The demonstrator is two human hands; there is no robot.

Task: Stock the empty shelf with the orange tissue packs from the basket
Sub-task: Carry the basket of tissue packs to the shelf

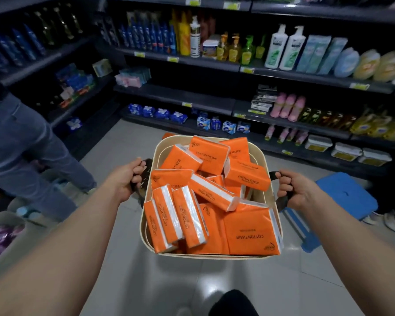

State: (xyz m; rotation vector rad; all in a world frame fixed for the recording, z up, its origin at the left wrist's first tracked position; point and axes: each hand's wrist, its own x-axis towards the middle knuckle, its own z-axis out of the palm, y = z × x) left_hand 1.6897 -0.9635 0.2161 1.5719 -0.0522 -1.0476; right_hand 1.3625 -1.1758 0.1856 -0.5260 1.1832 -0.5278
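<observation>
A cream basket [214,256] hangs in front of me above the floor, piled with several orange tissue packs [249,233] marked "COTTON TISSUE". My left hand [129,179] is closed around the basket's dark left handle. My right hand [294,188] grips the dark right handle. Straight ahead, a dark empty shelf [176,94] runs across the middle of the rack, bare from the pink packs at its left end to the boxes at its right.
Stocked racks of bottles and packets fill the wall ahead and to the left. A person in jeans [21,144] stands at the left. A blue plastic stool [344,197] sits on the floor at the right. Tiled floor [128,142] lies between me and the rack.
</observation>
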